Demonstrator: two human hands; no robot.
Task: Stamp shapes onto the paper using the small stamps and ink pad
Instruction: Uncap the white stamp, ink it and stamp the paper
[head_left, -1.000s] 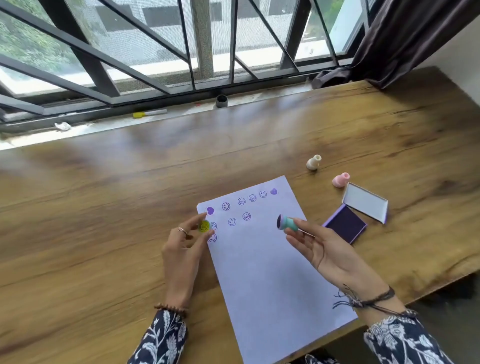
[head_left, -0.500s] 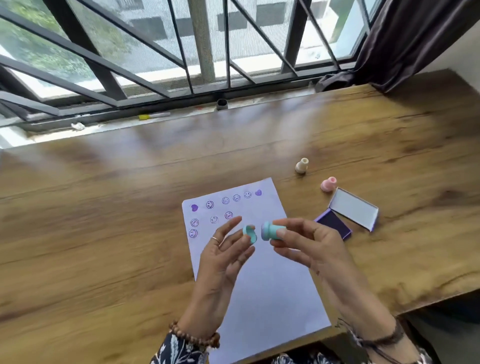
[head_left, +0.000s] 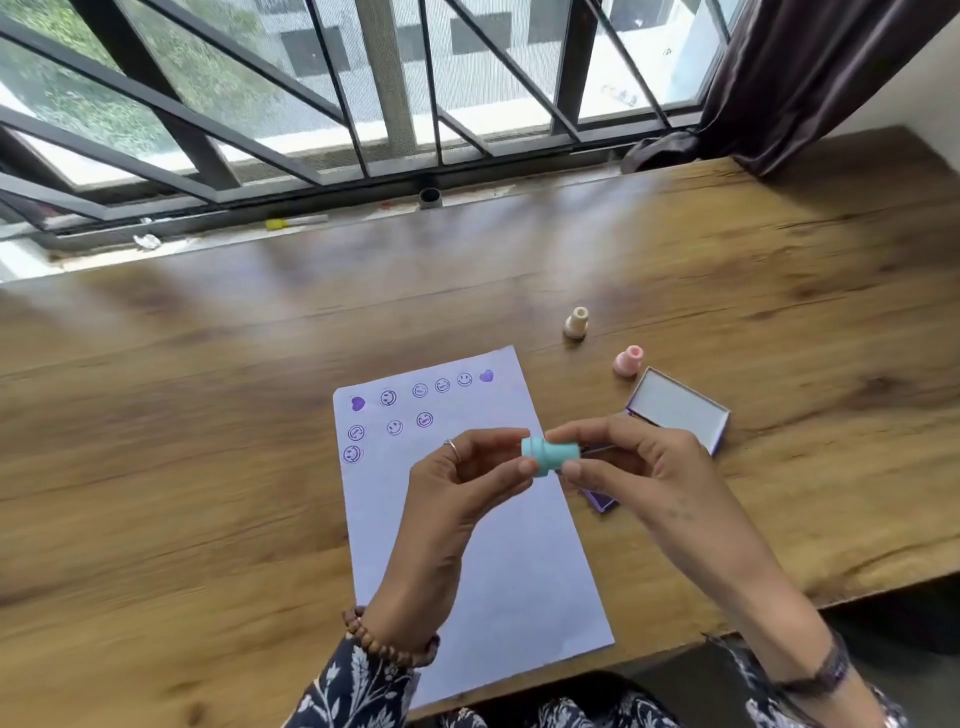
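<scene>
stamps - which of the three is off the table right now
The teal stamp, held between both hands above the paper; the cream stamp and pink stamp stand on the table.

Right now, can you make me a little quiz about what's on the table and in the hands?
1. True or false: the teal stamp is held between the left hand and the right hand.
2. Which stamp stands closer to the ink pad lid? A) the cream stamp B) the pink stamp
3. Fill in: the two solid prints in the top row of the paper are shaped like ____.

Key: 1 true. 2 B. 3 hearts.
</scene>
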